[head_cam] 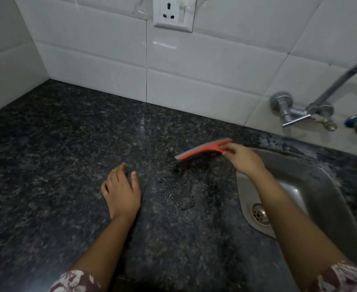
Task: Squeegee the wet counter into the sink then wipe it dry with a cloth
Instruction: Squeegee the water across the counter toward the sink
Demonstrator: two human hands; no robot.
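Dark granite counter (57, 154) under white tile, steel sink (312, 186) at right. Your right hand (244, 158) had fingers clamped on the red squeegee (202, 149), blade on the counter just left of the sink rim. Left hand (121, 189) lay flat, fingers spread, holding nothing. A puddle (186, 202) remained, so squeegeeing looked unfinished; no cloth in view, wiping not started. No readable writing.

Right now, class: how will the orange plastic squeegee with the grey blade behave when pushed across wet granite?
The orange plastic squeegee looks light: the right hand holds it by fingertips. Its body probably stays stiff; the grey edge likely flexes.
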